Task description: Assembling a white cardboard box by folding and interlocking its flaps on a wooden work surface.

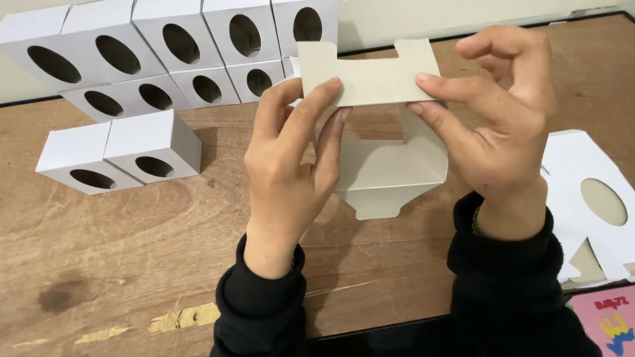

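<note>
The half-folded cardboard box [387,168] was held above the wooden surface [132,264], both hands pinching its upper flap [370,76]: left hand [291,165] at one end, right hand [503,125] at the other. Creasing squarely along the score would probably keep the walls true.

We see folded white cardboard boxes with oval holes [153,147] stacked on the worn wooden table [132,264]. Flat white die-cut sheets [589,198] lie at our right, near a pink printed card [605,320].
</note>
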